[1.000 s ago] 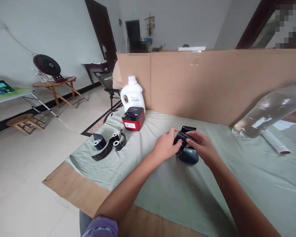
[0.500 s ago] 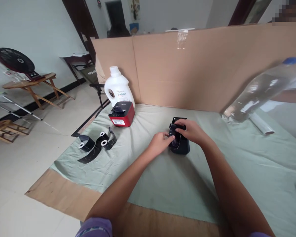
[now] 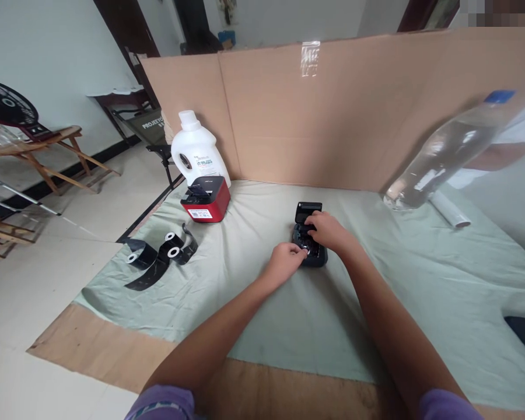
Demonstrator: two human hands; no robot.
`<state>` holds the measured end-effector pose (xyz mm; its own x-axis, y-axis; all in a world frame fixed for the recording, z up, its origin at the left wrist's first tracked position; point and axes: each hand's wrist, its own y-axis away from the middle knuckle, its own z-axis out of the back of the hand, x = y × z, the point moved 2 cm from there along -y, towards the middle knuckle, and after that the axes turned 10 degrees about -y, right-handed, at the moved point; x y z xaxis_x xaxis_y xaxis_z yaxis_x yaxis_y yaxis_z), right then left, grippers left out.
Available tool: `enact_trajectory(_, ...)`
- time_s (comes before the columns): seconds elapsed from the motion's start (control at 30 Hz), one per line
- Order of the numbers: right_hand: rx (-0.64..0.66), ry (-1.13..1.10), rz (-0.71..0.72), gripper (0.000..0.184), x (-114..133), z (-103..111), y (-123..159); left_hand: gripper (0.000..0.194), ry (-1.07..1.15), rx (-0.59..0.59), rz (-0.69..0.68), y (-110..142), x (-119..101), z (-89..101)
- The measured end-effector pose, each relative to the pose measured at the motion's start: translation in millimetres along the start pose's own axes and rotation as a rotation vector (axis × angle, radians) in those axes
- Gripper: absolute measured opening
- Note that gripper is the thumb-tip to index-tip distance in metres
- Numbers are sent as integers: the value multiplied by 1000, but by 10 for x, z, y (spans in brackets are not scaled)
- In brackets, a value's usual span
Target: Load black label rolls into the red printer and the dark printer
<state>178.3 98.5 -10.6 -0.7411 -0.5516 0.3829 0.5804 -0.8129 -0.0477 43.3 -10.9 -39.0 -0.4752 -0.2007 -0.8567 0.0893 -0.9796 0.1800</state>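
A small black printer-like device (image 3: 318, 257) lies on the cloth in front of me, its lid (image 3: 308, 212) raised at the far end and its inside exposed. From the left, my left hand (image 3: 285, 263) reaches to its near side. Thumb and fingertips are pinched at a small shiny part there that I cannot make out. My right hand (image 3: 328, 231) comes over the right side, just below the lid. Its fingers are curled down into the compartment, and whatever they grip is hidden.
Black rolls with white cores (image 3: 174, 252) lie at the left, one strip unrolled. Behind them stand a red and black box-shaped device (image 3: 206, 199) and a white jug (image 3: 199, 149). A large plastic bottle (image 3: 446, 154) leans against the cardboard wall (image 3: 266, 116), near a white tube (image 3: 450, 211).
The dark, glossy piece held over the device no longer shows above it. The open compartment is now visible, and both hands are lower at it. The view has shifted slightly right.
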Motion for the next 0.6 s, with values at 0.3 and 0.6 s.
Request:
enact_trajectory(0.3,-372,-80,-195,27,46,133,40,26,113,-42,53,5,49,-37)
enact_trajectory(0.6,-286,-312,34,17,-186,336,70,30,161,-82,17,81,115,-191)
